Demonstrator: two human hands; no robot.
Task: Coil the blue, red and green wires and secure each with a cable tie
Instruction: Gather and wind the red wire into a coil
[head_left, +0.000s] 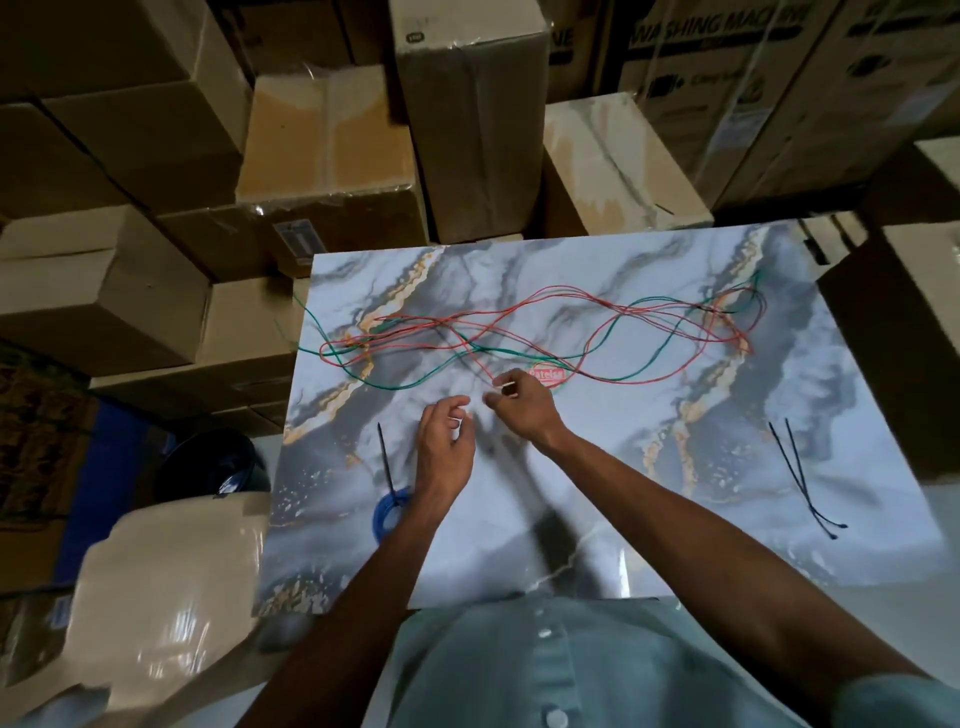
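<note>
Loose red wire (644, 317) and green wire (415, 382) lie tangled in long loops across the far half of the marble table (675, 519). A small blue wire coil (385, 514) rests near the table's left edge beside my left forearm, and a black cable tie (383, 457) sticks out of it. My right hand (527, 408) is at mid-table, its fingertips at one end of the red wire; a grip is not clear. My left hand (447, 447) hovers just left of it, fingers curled apart and holding nothing.
Two black cable ties (797, 478) lie crossed on the table's right side. A red-and-white sticker (550, 375) sits behind my right hand. Stacked cardboard boxes (332, 145) surround the table. A cream plastic chair (171, 571) and a dark round object (218, 467) stand at the left.
</note>
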